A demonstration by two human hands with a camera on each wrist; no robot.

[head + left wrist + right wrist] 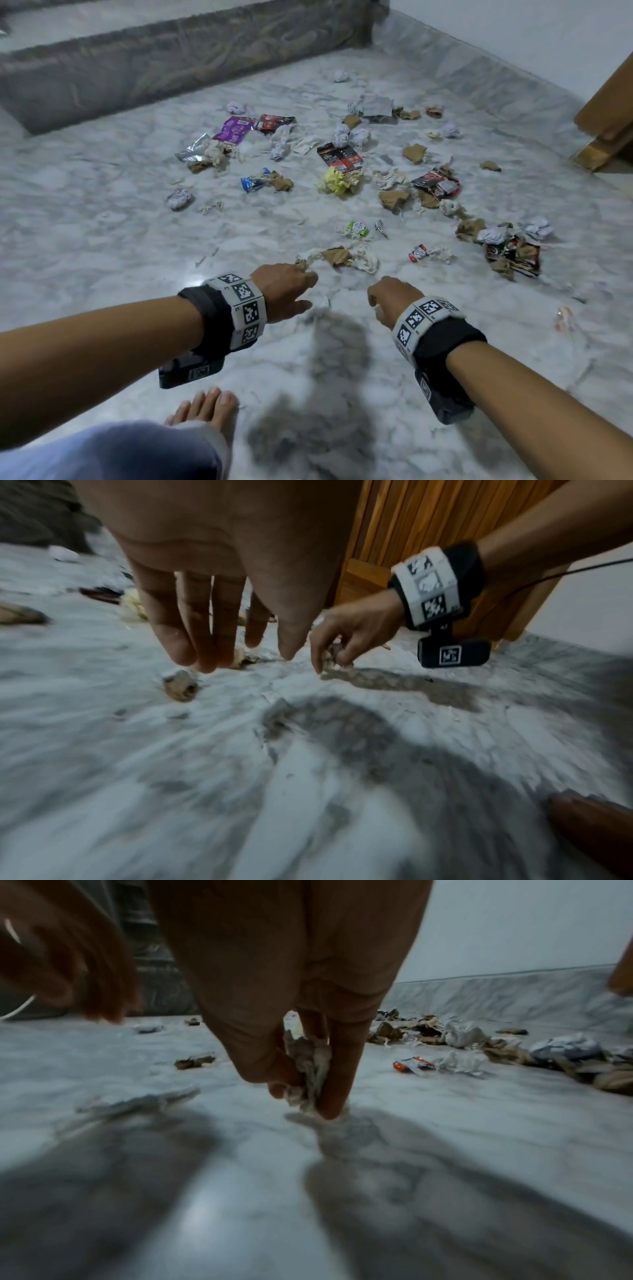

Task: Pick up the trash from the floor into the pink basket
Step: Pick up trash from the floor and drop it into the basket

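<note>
Trash lies all over the marble floor (102, 212): crumpled white paper, brown paper scraps (337, 256), a yellow wad (334, 181), a purple wrapper (233, 130) and a red-white wrapper (418, 253). My right hand (376, 301) is low over the floor. In the right wrist view, the right hand (306, 1096) pinches a crumpled whitish paper scrap (310, 1064) between thumb and fingers. My left hand (310, 291) hovers beside it with straight fingers (205, 642) and holds nothing. A small crumpled scrap (179, 685) lies just under its fingertips. No pink basket is in view.
A grey stone step (171, 61) runs along the back left. A wooden door or cabinet (606, 113) stands at the right by the white wall. My bare foot (205, 407) and trouser knee are at the bottom left. Most litter lies ahead and to the right.
</note>
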